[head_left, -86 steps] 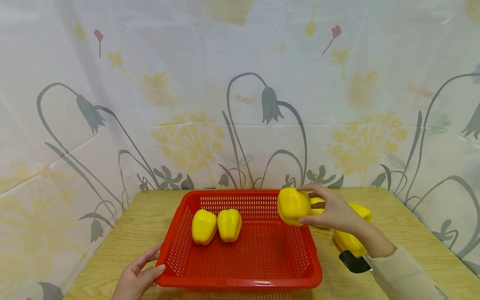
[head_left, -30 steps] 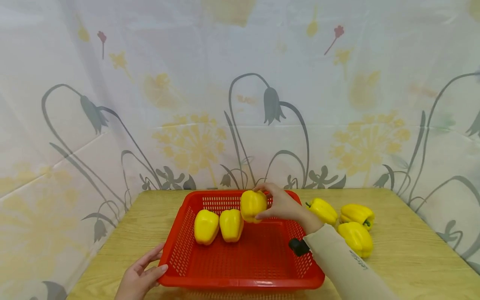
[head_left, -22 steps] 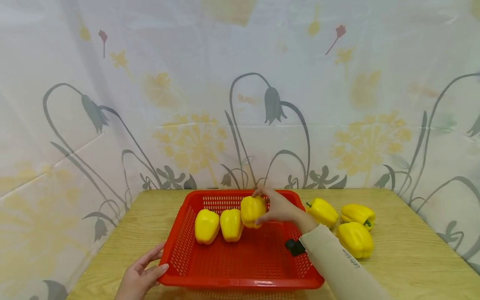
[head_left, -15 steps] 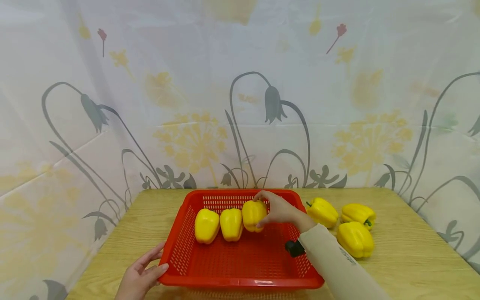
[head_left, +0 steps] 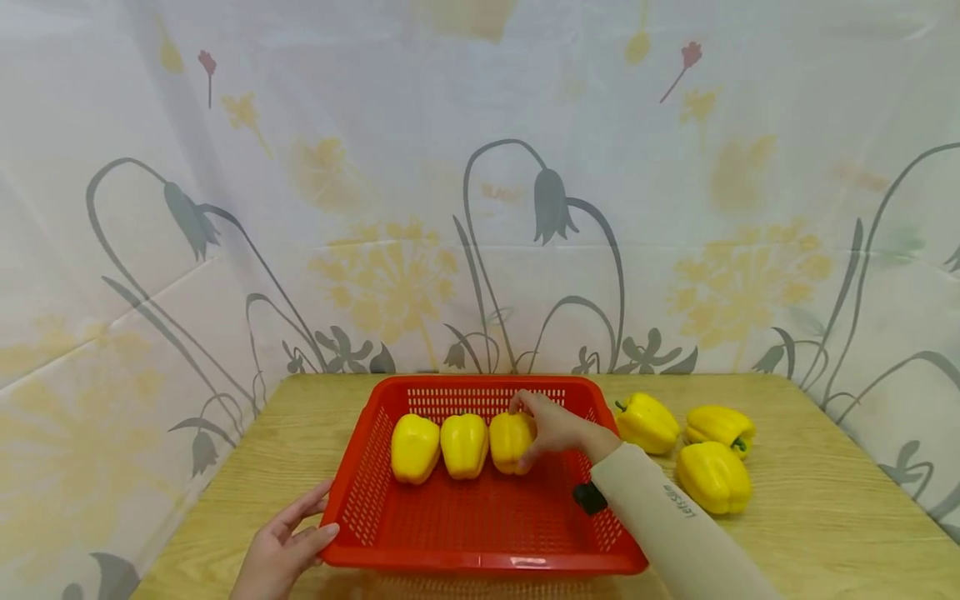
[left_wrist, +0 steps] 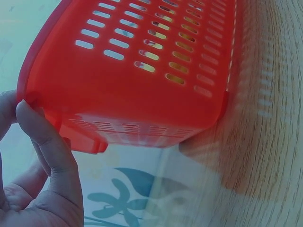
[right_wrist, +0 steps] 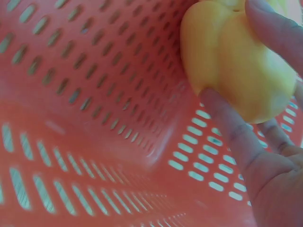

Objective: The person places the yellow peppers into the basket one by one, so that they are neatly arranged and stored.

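Observation:
My right hand [head_left: 553, 427] grips a yellow bell pepper [head_left: 510, 443] low inside the red plastic basket [head_left: 450, 560]. In the right wrist view, thumb and fingers lie around that pepper [right_wrist: 236, 61], close to the slotted basket wall. Two more yellow bell peppers, one at the left [head_left: 415, 448] and one in the middle [head_left: 463, 446], stand beside it in a row towards the back of the basket. My left hand [head_left: 279, 543] pinches the basket's front left rim, with thumb and fingers on the edge in the left wrist view.
On the wooden table [head_left: 825, 533] right of the basket lie three yellow bell peppers: one near the basket [head_left: 647, 423], one behind [head_left: 720, 429] and one in front [head_left: 714, 477]. A flower-patterned cloth [head_left: 375, 167] hangs behind. A black device [head_left: 589, 498] sits at my right wrist.
My right hand has carried the bell pepper left from over the basket's right wall, then lowered it beside the other two. The left hand has stayed on the rim.

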The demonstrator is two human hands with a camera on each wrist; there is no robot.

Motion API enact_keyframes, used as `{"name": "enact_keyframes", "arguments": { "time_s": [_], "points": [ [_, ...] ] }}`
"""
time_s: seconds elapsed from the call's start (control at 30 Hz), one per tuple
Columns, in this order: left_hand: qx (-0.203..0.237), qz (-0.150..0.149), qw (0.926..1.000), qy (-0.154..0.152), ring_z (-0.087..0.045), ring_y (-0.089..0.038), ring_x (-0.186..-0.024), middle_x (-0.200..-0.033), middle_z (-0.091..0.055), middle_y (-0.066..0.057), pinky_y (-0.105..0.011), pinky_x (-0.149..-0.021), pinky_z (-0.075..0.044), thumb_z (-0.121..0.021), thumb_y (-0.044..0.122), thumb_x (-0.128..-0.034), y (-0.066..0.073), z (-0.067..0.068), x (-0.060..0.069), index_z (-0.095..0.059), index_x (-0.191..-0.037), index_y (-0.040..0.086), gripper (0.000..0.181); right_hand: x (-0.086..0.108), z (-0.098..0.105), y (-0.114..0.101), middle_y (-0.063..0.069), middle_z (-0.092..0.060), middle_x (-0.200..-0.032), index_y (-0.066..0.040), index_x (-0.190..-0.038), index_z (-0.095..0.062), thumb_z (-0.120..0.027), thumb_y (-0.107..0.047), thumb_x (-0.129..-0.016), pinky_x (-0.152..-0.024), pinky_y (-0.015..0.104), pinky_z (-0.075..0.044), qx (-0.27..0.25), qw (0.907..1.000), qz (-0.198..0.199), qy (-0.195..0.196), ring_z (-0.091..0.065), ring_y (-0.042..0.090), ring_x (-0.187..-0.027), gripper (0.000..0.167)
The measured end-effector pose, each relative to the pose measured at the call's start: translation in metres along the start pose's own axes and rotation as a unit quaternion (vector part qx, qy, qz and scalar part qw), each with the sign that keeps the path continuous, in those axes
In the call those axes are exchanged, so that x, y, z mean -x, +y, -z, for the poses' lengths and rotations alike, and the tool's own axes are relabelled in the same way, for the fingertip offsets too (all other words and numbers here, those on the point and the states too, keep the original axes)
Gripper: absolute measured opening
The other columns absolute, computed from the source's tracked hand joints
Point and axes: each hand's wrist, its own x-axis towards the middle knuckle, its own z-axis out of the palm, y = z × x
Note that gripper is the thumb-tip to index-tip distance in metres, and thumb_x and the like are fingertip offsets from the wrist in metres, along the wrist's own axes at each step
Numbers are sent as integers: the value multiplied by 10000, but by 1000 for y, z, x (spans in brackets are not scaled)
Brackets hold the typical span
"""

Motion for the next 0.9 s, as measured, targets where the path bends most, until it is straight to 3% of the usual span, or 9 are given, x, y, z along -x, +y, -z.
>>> {"name": "enact_keyframes", "arguments": {
  "time_s": [0.33,0.53,0.67,0.9],
  "points": [
    [66,59,10000,9,-618,-184,-742,-1088,-530,-78,-291,-605,-507,-702,116,-820,-1,0,-1,-613,-1081,368,374,1,2,-1,99,-511,-1110,-79,-1118,-500,-858,-99,-641,-919,450,-415,8,9998,-175,-27,-486,283,-1031,597],
    [141,38,9999,-19,-606,-169,-723,-1080,-521,-64,-285,-600,-502,-699,114,-819,-2,0,-1,-635,-965,462,383,0,4,-1,99,-548,-1129,-80,-1143,-533,-840,-109,-668,-914,438,-431,-55,9989,-310,339,-521,274,-1039,566],
    [166,43,9998,-43,-602,-168,-721,-1084,-522,-68,-285,-598,-500,-698,114,-820,-2,0,-2,-627,-1002,430,371,1,8,-4,98,-550,-1141,-72,-1147,-540,-818,-108,-702,-896,434,-445,-222,9976,-385,529,-535,271,-1036,526],
    [118,100,9999,-22,-603,-170,-729,-1089,-527,-71,-289,-596,-494,-693,123,-826,-2,1,-2,-606,-1081,367,364,3,15,-13,106,-565,-1146,-69,-1129,-560,-777,-141,-762,-882,453,-445,-315,9957,-63,865,-525,296,-1066,433]
  ]
}}
